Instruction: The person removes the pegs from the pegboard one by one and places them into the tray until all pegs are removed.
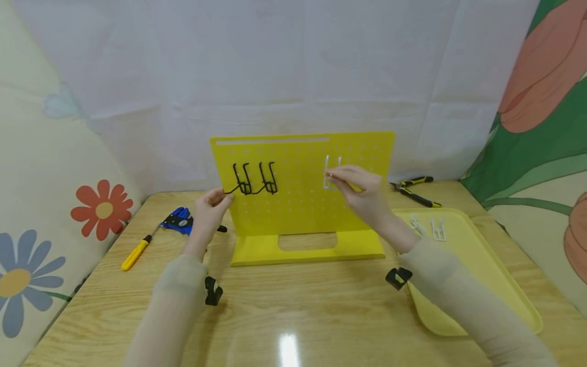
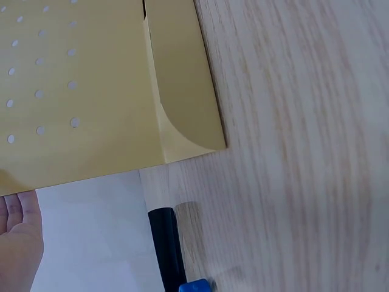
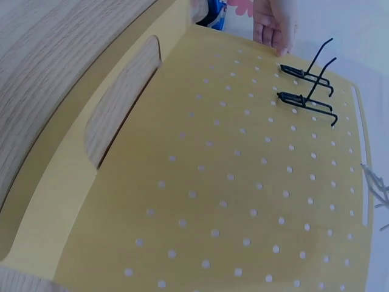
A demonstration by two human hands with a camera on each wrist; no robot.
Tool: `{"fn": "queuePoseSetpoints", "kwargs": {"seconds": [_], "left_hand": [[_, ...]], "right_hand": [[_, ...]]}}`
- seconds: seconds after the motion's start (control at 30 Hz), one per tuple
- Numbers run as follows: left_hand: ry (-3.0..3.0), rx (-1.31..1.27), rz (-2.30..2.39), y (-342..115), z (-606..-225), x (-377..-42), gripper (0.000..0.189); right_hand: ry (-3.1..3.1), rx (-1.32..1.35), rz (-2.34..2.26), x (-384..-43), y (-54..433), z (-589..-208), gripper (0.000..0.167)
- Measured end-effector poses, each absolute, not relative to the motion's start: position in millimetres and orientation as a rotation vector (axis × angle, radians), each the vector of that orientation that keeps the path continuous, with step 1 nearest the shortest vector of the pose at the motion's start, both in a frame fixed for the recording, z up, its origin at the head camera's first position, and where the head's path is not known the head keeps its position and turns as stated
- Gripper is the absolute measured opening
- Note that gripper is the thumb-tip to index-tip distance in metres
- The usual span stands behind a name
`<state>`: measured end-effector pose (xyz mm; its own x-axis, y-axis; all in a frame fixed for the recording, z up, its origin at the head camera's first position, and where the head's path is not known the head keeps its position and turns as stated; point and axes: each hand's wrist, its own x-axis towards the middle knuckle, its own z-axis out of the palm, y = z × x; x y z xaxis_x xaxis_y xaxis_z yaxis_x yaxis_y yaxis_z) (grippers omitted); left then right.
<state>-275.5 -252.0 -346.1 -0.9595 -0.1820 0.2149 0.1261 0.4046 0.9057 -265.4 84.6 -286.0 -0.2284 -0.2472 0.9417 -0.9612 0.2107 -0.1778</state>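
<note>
Cloth [image 1: 293, 66], white, hangs beyond both hands. Table [image 1: 321, 306], wood grain, runs beneath both forearms. Board [image 1: 298, 214], yellow, full of small holes, stands upright on its foot between the two hands. Tray [image 1: 477, 250], pale yellow, sits on the table under and to the right of the right forearm. Left hand [image 1: 210, 209] grips the board's left edge between thumb and fingers. Right hand [image 1: 362, 191] pinches a white hook in front of the board's right half. Blue tool [image 1: 179, 220] lies just left of the left wrist, partly hidden by it, black handle poking out on the other side. Screwdriver [image 1: 136, 253], yellow handle, is farther left of that hand. Pliers [image 1: 418, 199], black and yellow, lie right of the right hand, behind the tray. Black hooks [image 1: 245, 187], two, hang on the board just right of the left hand. White hook [image 1: 327, 178] is upright at the right fingertips; can't tell whether it sits in the holes. Spare hooks [image 1: 439, 235], also white, two, lie in the tray, right of the right wrist.
</note>
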Motion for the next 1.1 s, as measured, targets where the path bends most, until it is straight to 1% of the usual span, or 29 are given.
{"fn": "queuePoseSetpoints", "kwargs": {"seconds": [0.3,0.53,0.63,0.83,0.97,1.1], "left_hand": [[-2.371,0.060,-1.574,-253,-348,-276,0.045],[-2.397,0.078,-1.555,-253,-346,-276,0.047],[-2.400,0.074,-1.562,-252,-346,-275,0.048],[-2.419,0.078,-1.583,-252,-346,-274,0.053],[-2.430,0.083,-1.573,-252,-345,-273,0.053],[-2.421,0.073,-1.553,-252,-346,-274,0.050]], "right_hand": [[-1.683,1.116,1.008,-255,120,-286,0.021],[-1.660,1.088,1.190,-247,149,-293,0.026],[-1.671,1.068,1.197,-241,165,-299,0.026],[-1.703,0.958,1.307,-231,201,-308,0.020],[-1.684,0.901,1.413,-226,227,-317,0.021],[-1.782,0.790,1.319,-220,250,-327,0.024]]}}
